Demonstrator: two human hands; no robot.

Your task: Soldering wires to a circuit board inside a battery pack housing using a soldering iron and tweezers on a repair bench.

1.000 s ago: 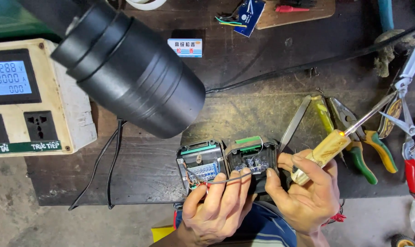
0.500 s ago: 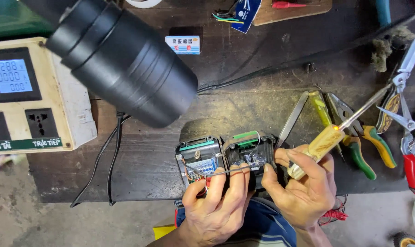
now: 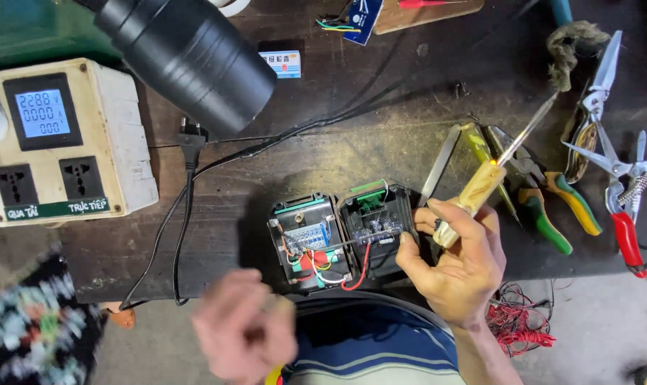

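Left hand [image 3: 243, 326] is motion-blurred; can't tell whether it grips anything or how its fingers sit. Patterned cloth [image 3: 31, 324] at the lower left is blurred too and cut by the frame. Black lamp hood [image 3: 188, 53] runs off the top edge and hides the worktop [image 3: 380, 121] under it. Right hand [image 3: 457, 264] covers the lower end of the soldering iron's handle [image 3: 473, 196]. Parts inside the open black case [image 3: 345, 232] are too small to identify.

The bench [image 3: 409, 114] is evenly and softly lit from above. A dark shadow is cast around the opened casing [image 3: 341, 232]. The left hand [image 3: 245, 331] is smeared by motion blur; the right hand [image 3: 459, 260] is rendered sharp. The meter screen [image 3: 42, 113] glows without glare.
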